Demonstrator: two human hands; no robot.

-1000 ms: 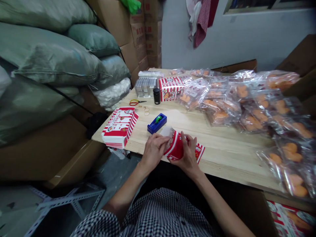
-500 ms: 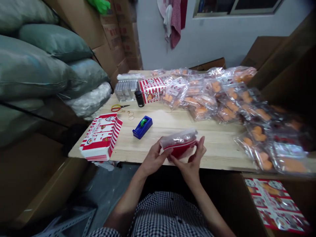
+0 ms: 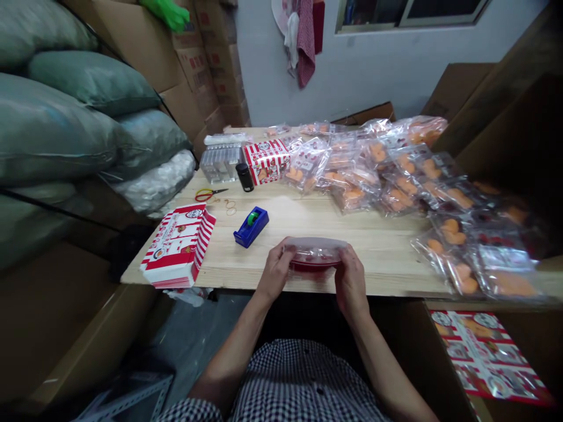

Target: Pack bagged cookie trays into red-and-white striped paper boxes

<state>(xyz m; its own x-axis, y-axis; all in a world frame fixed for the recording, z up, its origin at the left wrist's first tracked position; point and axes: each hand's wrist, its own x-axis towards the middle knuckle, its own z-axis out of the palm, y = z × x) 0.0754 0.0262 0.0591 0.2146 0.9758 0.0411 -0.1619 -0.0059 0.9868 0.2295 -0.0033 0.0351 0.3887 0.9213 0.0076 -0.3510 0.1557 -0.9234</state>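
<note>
While the left hand [image 3: 275, 271] and right hand [image 3: 350, 274] grip its two ends, the clear plastic bag [image 3: 315, 247] with red packaging inside is held level over the near edge of the pine table [image 3: 387, 281]. Just changed: bag was tilted, now flat and side-on between the hands. Fingers together on both hands, clamped on the bag ends. Left of the bag: blue tape dispenser [image 3: 250, 227], then a stack of red-and-white striped cartons [image 3: 178, 249] at the near left corner. Far left: red-handled scissors [image 3: 206, 194], rubber bands [image 3: 229, 206]. Bagged orange items [image 3: 398, 196] crowd the far right. Open room: bare wood directly far of the hands and along the near right edge. Table edge sits right at the wrists, so nothing spare toward the body
</note>
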